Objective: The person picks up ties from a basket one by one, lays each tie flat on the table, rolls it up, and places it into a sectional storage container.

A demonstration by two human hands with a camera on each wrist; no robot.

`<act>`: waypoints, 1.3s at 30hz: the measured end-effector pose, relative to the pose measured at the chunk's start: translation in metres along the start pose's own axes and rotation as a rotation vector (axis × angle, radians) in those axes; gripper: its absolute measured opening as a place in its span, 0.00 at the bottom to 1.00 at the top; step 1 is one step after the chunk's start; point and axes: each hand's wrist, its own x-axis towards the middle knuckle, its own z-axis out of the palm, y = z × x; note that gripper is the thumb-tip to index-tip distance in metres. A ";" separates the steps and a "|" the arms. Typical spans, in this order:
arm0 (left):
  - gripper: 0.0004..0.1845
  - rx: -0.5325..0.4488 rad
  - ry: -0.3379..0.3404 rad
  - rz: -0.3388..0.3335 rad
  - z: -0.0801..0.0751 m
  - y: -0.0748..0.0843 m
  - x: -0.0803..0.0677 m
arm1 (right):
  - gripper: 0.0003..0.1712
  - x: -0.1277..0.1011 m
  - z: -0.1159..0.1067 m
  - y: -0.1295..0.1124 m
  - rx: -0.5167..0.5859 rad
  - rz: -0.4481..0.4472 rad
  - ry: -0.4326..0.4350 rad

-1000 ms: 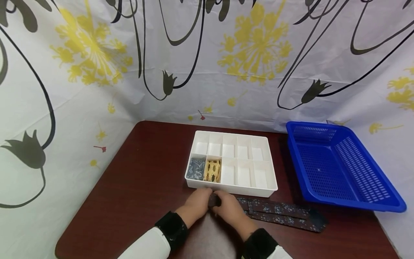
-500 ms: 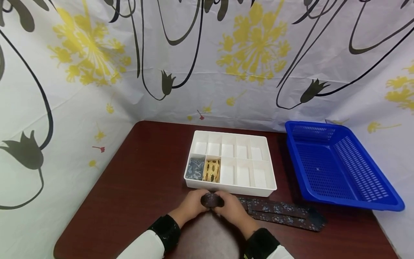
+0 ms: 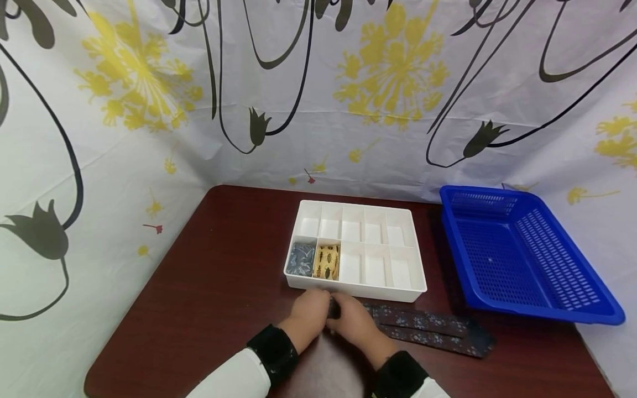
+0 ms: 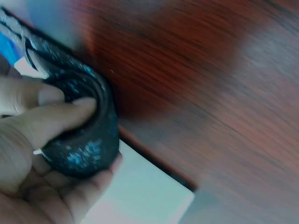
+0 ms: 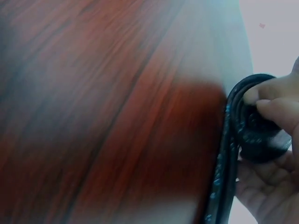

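A dark brown necktie (image 3: 423, 323) with small blue flowers lies along the front of the white tray, its left end wound into a roll. My left hand (image 3: 309, 314) grips the roll from the left, and my right hand (image 3: 354, 321) holds it from the right. In the left wrist view, thumb and fingers close round the coiled necktie (image 4: 84, 156), with a thumb tip pressed into its centre. The right wrist view shows fingertips in the middle of the coil (image 5: 261, 148), its flat doubled length trailing away. From above, the hands cover most of the roll.
The white divided tray (image 3: 348, 288) stands just beyond the hands. Its front left compartments hold a grey-blue patterned fabric roll (image 3: 301, 260) and a yellow insect-print one (image 3: 327, 262). At right sits a blue plastic basket (image 3: 542, 314). A patterned curtain (image 3: 308, 160) hangs behind the table (image 3: 199, 287).
Half a second ago the roll's upper side showed between my hands; now my left hand has turned over it. The necktie's far right end has slid slightly left.
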 end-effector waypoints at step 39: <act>0.04 -0.116 0.017 0.030 0.003 -0.001 0.002 | 0.30 -0.003 0.000 0.003 -0.028 0.001 0.053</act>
